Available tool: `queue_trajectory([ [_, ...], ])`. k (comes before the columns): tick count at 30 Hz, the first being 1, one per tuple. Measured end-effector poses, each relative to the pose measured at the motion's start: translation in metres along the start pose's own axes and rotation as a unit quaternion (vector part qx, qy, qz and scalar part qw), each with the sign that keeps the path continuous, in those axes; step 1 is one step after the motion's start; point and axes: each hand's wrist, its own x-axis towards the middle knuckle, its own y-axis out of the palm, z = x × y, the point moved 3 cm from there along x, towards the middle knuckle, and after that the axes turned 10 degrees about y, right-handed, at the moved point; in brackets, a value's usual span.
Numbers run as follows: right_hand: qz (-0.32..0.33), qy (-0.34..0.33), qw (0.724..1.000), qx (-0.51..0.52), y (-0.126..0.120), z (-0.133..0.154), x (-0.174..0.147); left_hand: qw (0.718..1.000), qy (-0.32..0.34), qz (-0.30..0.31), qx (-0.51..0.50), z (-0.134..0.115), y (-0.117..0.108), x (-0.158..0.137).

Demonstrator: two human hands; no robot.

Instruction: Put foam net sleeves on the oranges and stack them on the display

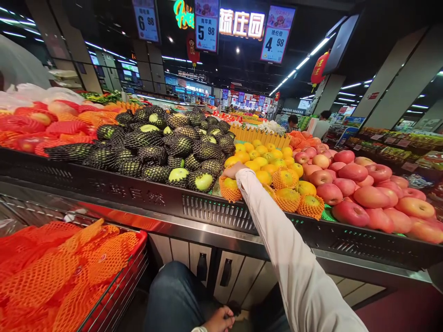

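Observation:
My right hand [234, 170] reaches over the front of the fruit stand, its fingers bent down over an orange in an orange foam net [230, 188]. The fingertips are partly hidden behind the fruit. Around it lie bare oranges [272, 159] and several more netted oranges [288, 198]. Green apples in black nets [178, 175] are heaped directly to the left of this hand. Low in front of my knees, my left hand [221, 320] is loosely closed, and I see nothing in it.
Pink apples [374, 184] fill the stand's right side. A black slatted edge [214, 210] runs along the front. At lower left, a wire cart [134, 272] holds orange and red foam nets [69, 272]. Price signs [206, 27] hang overhead. Two people [321, 124] are farther back.

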Motion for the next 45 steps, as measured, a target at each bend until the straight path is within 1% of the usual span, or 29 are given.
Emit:
queue_trajectory([
  [3,0.031,0.017,0.999,-0.017,0.006,-0.002,0.009,1.0,0.002,0.012,-0.007,-0.002,-0.001,-0.002],
  [5,0.031,0.018,0.999,-0.013,0.008,-0.005,0.011,1.0,0.001,0.016,-0.005,-0.002,-0.001,-0.003],
  [9,-0.01,0.015,1.0,0.022,0.011,-0.008,0.007,1.0,0.0,0.015,0.004,-0.003,0.001,-0.004],
  [13,-0.055,0.031,0.997,0.046,0.012,-0.002,-0.001,1.0,-0.013,0.013,0.007,-0.004,0.001,-0.006],
  [15,-0.065,0.034,0.996,0.047,0.011,0.001,-0.001,1.0,-0.018,0.009,0.009,-0.005,0.001,-0.006],
  [19,-0.014,0.038,0.999,0.03,0.01,0.003,-0.003,1.0,-0.026,0.002,0.012,-0.008,0.001,-0.008],
  [20,-0.023,0.033,0.999,0.025,0.009,0.002,-0.006,1.0,-0.027,0.001,0.012,-0.01,0.001,-0.008],
  [21,-0.053,0.019,0.998,0.02,0.007,0.002,-0.011,1.0,-0.028,0.0,0.011,-0.011,0.001,-0.009],
  [22,-0.099,-0.003,0.995,0.018,0.003,0.002,-0.019,1.0,-0.028,0.001,0.009,-0.012,0.001,-0.009],
  [24,-0.198,-0.049,0.979,0.027,-0.004,0.0,-0.041,1.0,-0.028,0.001,0.006,-0.013,0.001,-0.009],
  [25,-0.224,-0.061,0.972,0.036,-0.007,-0.003,-0.053,1.0,-0.028,0.0,0.006,-0.013,0.001,-0.009],
  [26,-0.222,-0.064,0.972,0.045,-0.009,-0.007,-0.063,1.0,-0.029,-0.001,0.005,-0.014,0.001,-0.009],
  [27,-0.196,-0.056,0.978,0.05,-0.01,-0.012,-0.072,1.0,-0.029,-0.002,0.006,-0.013,0.002,-0.008],
  [28,-0.151,-0.049,0.986,0.047,-0.011,-0.017,-0.079,1.0,-0.03,-0.004,0.007,-0.013,0.002,-0.008],
  [29,-0.092,-0.049,0.994,0.032,-0.01,-0.023,-0.083,1.0,-0.029,-0.004,0.009,-0.013,0.002,-0.008],
  [31,0.024,-0.072,0.997,-0.022,-0.009,-0.031,-0.087,1.0,-0.026,-0.001,0.009,-0.013,0.002,-0.008],
  [32,0.058,-0.088,0.993,-0.048,-0.009,-0.035,-0.087,1.0,-0.023,0.001,0.008,-0.013,0.002,-0.008],
  [33,0.075,-0.1,0.99,-0.067,-0.009,-0.038,-0.085,1.0,-0.02,0.004,0.008,-0.014,0.002,-0.009],
  [35,0.065,-0.112,0.989,-0.073,-0.009,-0.043,-0.08,1.0,-0.018,0.008,0.008,-0.015,0.002,-0.01],
  [38,0.021,-0.123,0.991,-0.036,-0.002,-0.044,-0.079,1.0,-0.019,0.012,0.009,-0.016,0.002,-0.01],
  [42,-0.053,-0.138,0.989,0.002,0.012,-0.035,-0.092,1.0,-0.021,0.014,0.012,-0.015,0.002,-0.01],
  [45,-0.085,-0.135,0.987,0.003,0.018,-0.026,-0.101,1.0,-0.022,0.013,0.014,-0.014,0.001,-0.012],
])
